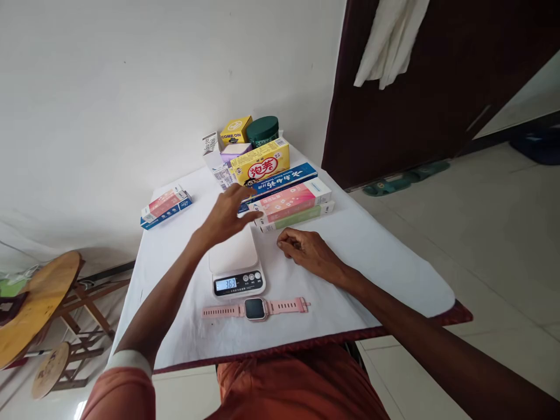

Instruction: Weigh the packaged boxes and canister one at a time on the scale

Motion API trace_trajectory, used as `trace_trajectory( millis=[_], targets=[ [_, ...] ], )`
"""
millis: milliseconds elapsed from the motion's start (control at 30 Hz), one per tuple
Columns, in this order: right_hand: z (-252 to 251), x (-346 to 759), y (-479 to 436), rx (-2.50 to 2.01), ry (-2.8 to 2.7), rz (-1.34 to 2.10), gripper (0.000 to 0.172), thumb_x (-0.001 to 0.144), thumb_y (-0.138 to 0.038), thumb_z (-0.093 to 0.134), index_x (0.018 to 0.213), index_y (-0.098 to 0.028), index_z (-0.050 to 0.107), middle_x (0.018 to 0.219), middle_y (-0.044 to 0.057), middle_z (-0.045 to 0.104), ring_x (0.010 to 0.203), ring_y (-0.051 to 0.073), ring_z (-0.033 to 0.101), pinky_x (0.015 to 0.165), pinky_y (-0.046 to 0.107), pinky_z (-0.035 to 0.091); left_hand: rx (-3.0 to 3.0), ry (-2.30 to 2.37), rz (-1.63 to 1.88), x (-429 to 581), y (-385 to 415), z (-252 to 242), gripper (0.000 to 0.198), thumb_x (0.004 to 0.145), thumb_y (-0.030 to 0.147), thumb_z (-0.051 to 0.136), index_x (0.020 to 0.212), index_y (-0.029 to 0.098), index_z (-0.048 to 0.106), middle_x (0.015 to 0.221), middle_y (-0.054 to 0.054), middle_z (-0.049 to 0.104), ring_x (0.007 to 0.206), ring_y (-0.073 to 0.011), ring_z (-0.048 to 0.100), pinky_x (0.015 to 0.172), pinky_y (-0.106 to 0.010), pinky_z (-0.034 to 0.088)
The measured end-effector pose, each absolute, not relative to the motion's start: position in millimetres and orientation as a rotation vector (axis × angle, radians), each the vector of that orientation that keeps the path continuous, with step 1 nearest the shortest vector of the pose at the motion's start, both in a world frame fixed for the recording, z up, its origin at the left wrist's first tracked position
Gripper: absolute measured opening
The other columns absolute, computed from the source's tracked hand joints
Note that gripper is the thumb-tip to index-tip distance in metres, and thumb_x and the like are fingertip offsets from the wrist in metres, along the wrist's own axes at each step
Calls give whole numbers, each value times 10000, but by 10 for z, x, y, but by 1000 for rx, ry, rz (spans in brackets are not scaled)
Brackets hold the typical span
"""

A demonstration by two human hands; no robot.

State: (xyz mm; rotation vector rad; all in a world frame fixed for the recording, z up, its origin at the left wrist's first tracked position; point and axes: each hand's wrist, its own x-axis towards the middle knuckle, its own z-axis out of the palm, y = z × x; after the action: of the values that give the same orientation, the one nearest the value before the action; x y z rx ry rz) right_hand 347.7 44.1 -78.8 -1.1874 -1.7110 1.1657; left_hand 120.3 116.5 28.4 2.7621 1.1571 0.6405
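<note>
My left hand [230, 214] is over the back of a white kitchen scale [234, 251], thumb and fingers apart. Its fingertips are at the left ends of a blue toothpaste box [286, 179] and a pink box [291, 200]; whether they touch is unclear. My right hand [308, 249] rests on the tablecloth right of the scale, fingers curled, with nothing visible in them. The scale's lit display [226, 284] seems to show 363, and its visible plate is bare. A pink-strapped smartwatch [255, 309] lies flat in front of the scale.
A green box [301, 216] lies before the pink one. Behind stand a yellow box [262, 163], a green-lidded jar [263, 129], a "COME ON" box [236, 129] and a purple box [235, 151]. Small stacked boxes [166, 207] lie left. A wooden stool [50, 370] stands below.
</note>
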Motion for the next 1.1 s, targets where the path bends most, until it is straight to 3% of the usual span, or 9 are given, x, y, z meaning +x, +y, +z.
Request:
trace_trajectory(
  millis=[167, 333, 533, 633, 733, 867, 1100],
  targets=[
    [-819, 3472, 438, -1149, -1754, 1088, 187, 893, -371, 535, 791, -233, 610, 672, -11, 628, 618, 162, 563, 639, 297, 418, 2803, 1154, 441, 1626, 1160, 189, 567, 970, 649, 613, 1311, 197, 629, 1264, -161, 661, 1205, -338, 646, 1001, -500, 548],
    [-805, 3470, 428, -1144, -1792, 1036, 197, 920, -371, 519, 788, -243, 590, 664, -12, 618, 626, 171, 565, 659, 305, 411, 2801, 1323, 612, 1582, 1456, 329, 574, 1000, 672, 534, 1348, 219, 602, 1329, -164, 622, 1243, -333, 607, 1018, -487, 515],
    [-804, 3476, 413, -1149, -1810, 1027, 204, 921, -370, 514, 771, -246, 574, 633, -22, 588, 609, 164, 540, 650, 296, 393, 2661, 1721, 660, 1542, 2103, 426, 699, 895, 663, 709, 1414, 230, 532, 1417, -216, 549, 1328, -436, 512, 1037, -594, 434],
    [-818, 3482, 413, -1151, -1797, 1061, 195, 924, -359, 511, 777, -244, 568, 621, -30, 581, 586, 155, 524, 643, 291, 395, 2632, 1736, 784, 1552, 2071, 354, 654, 928, 652, 673, 1395, 220, 524, 1383, -210, 558, 1297, -408, 527, 1025, -561, 442],
    [-819, 3482, 416, -1151, -1800, 1055, 179, 923, -346, 521, 786, -242, 570, 625, -32, 587, 590, 154, 536, 651, 288, 403, 2653, 1696, 907, 1449, 1812, 267, 464, 989, 593, 617, 1268, 226, 572, 1259, -151, 602, 1180, -326, 577, 998, -482, 468],
    [-809, 3473, 419, -1159, -1818, 1014, 173, 914, -337, 531, 779, -241, 582, 626, -29, 587, 596, 155, 541, 658, 289, 402, 2704, 1734, 728, 1148, 1528, 197, 331, 976, 483, 673, 1169, 221, 612, 1199, -127, 629, 1147, -314, 579, 996, -476, 474],
    [-830, 3474, 412, -1197, -1818, 1033, 211, 912, -391, 528, 778, -244, 597, 621, -18, 611, 591, 166, 566, 637, 297, 411, 2602, 1640, 217, 1029, 1555, -1, 590, 861, 289, 752, 1398, 214, 518, 1405, -174, 588, 1267, -358, 572, 1013, -521, 492]
  ],
)
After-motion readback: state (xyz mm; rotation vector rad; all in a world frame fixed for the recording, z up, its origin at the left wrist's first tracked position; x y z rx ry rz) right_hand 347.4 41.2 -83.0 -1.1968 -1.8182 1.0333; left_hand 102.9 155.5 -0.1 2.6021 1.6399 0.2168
